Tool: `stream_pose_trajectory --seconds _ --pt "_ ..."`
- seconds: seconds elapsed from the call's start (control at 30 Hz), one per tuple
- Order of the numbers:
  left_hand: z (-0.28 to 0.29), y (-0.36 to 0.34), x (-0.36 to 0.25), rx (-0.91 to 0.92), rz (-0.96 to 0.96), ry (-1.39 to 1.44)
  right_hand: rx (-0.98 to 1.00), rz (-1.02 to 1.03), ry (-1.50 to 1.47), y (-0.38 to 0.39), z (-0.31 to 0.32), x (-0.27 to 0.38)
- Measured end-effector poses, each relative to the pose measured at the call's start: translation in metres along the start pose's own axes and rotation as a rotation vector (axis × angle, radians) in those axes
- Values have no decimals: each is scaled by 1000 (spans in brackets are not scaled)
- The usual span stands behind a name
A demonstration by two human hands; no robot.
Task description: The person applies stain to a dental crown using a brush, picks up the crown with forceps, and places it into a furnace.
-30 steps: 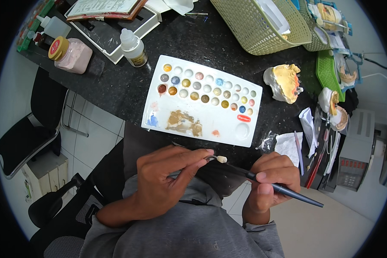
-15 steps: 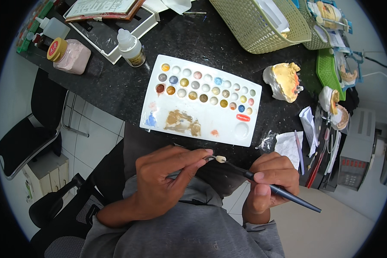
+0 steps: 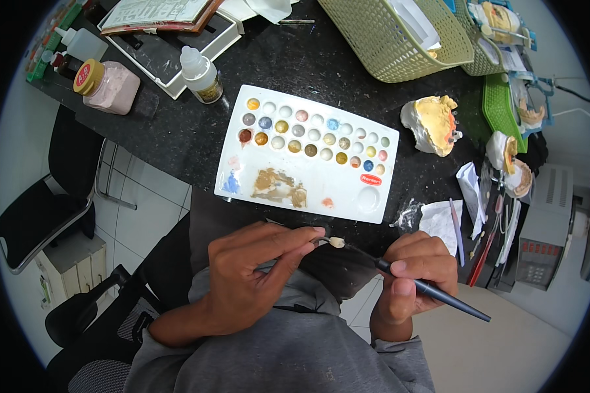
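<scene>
Between thumb and index finger, my left hand (image 3: 259, 265) pinches a thin curved metal holder, probably forceps, with a small cream-coloured dental crown (image 3: 336, 242) at its tip. My right hand (image 3: 416, 278) grips a dark-handled fine brush (image 3: 449, 301) like a pen. The brush's thin tip points left at the crown, a small gap apart from it. Just beyond both hands lies a white palette (image 3: 337, 200) with rows of wells holding coloured stains. Smears of brown, blue and pink mark its near part.
A dental plaster model (image 3: 432, 124) stands right of the palette. Further right are a paper tissue (image 3: 441, 223), a purple stick (image 3: 457, 232) and more models. A dropper bottle (image 3: 201, 75), a jar of pink powder (image 3: 111, 86) and a green basket (image 3: 400, 49) sit farther back.
My right hand has drawn the brush slightly to the right, so its tip has come away from the crown. The left hand holds almost still.
</scene>
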State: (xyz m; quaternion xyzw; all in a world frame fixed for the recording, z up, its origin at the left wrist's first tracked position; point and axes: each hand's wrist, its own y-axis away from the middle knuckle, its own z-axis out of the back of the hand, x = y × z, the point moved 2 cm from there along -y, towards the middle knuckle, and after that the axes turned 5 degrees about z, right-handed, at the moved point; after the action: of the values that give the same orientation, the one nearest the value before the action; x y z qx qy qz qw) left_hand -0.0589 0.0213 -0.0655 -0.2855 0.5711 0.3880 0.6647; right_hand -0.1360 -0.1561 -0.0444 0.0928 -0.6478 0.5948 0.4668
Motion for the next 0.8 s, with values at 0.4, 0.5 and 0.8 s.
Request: stream_pose_trajectory --seconds 0.4,0.5,0.8 --pt "0 1 1 17 74 90 -66 -19 -72 4 3 0" --pt "-3 1 6 121 292 439 -69 -16 -69 1 0 1" --pt "-7 2 21 553 715 1220 -23 -18 0 -6 -15 1"
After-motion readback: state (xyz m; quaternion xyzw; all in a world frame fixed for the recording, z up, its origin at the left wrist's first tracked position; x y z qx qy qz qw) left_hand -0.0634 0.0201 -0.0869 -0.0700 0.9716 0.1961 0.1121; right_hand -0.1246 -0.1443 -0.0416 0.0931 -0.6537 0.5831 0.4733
